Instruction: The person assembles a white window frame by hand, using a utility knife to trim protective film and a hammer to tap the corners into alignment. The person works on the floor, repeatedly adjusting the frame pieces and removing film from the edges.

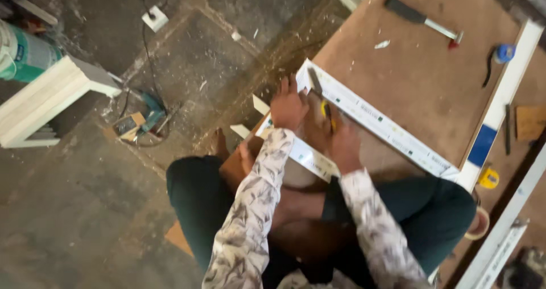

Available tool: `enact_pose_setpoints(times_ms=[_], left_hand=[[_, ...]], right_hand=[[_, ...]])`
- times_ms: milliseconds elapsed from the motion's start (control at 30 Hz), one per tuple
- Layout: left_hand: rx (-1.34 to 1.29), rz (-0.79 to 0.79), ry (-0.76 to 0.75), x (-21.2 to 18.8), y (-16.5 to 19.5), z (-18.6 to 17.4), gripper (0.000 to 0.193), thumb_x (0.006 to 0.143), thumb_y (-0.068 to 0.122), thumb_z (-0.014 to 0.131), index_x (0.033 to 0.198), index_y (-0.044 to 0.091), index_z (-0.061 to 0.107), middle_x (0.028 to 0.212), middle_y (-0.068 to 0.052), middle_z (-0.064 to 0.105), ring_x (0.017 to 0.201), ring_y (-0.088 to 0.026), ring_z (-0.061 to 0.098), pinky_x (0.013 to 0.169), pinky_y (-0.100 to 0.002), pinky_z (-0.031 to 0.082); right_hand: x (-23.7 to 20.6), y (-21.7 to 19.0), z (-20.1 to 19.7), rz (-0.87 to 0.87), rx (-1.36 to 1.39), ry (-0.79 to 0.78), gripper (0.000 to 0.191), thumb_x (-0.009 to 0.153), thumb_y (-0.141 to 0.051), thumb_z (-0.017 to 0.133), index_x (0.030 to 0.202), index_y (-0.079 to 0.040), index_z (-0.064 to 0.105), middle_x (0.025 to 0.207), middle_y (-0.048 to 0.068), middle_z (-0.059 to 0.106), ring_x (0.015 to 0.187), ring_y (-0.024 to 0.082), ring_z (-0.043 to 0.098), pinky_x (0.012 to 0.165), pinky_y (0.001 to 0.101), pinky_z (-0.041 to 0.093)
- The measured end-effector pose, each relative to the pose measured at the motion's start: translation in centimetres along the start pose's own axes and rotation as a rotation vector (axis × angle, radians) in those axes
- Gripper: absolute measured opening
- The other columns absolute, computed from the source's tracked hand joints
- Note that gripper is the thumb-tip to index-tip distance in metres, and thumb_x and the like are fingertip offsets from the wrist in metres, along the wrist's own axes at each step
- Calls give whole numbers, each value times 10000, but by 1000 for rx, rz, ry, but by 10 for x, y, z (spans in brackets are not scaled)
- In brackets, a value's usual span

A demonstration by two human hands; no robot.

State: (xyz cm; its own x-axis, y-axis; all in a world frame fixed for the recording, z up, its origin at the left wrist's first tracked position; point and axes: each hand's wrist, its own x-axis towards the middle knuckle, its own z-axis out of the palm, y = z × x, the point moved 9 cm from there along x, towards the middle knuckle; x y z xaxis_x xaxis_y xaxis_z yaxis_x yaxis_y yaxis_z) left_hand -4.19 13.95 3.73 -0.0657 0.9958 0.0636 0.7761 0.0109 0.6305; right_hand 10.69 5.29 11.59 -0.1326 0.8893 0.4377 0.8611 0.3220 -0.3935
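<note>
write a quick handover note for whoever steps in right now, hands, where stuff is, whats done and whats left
Left hand: pressed flat on the corner where two white trim strips meet on the brown board.
Right hand: holds a yellow-handled tool at that corner; the kind of tool is too blurred to tell.
Nearby: hammer at the board's far side, tape measure at the right edge, power tool on the floor.
Done: strips laid in an L at the corner.
Left: corner work in progress; joint state not visible.
</note>
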Motion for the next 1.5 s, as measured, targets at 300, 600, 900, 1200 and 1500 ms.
enact_pose_setpoints(times_ms=[300,600,900,1200,1500], left_hand=[[14,24,161,-2,6,-13,512,978,327,643,1409,58,579,1352,-176,626,1141,-372,697,961,-432,584],[-23,-31,60,-1,4,-8,585,939,323,631,1435,18,568,1373,-184,625,1095,-380,694,895,-462,574],[77,189,352,-7,24,-36,613,830,321,652,1334,-16,560,1243,-213,607,992,-401,690,797,-467,577],[14,55,72,-4,10,-12,501,996,323,613,1383,7,582,1305,-166,603,1114,-375,652,912,-478,554],[352,193,90,4,34,1,747,975,535,569,1542,76,406,1580,-223,375,1385,-433,382,1064,-663,344]], right_hand=[[2,12,4,64,53,-48,349,1082,-255,610,1424,-198,571,1024,224,725,855,434,703,716,497,582],[-17,48,38,497,-255,-484,549,990,-254,594,1538,-240,561,881,239,715,746,453,680,625,561,532],[5,0,3,23,-56,15,426,1012,-277,654,1424,-182,604,1044,228,734,850,427,714,692,471,577],[10,51,45,573,-76,-429,446,1067,-361,585,1502,-263,589,897,262,731,819,444,702,699,506,551],[-26,140,-41,540,213,-292,437,999,-282,625,1425,-187,658,934,243,705,711,316,697,634,422,512]])
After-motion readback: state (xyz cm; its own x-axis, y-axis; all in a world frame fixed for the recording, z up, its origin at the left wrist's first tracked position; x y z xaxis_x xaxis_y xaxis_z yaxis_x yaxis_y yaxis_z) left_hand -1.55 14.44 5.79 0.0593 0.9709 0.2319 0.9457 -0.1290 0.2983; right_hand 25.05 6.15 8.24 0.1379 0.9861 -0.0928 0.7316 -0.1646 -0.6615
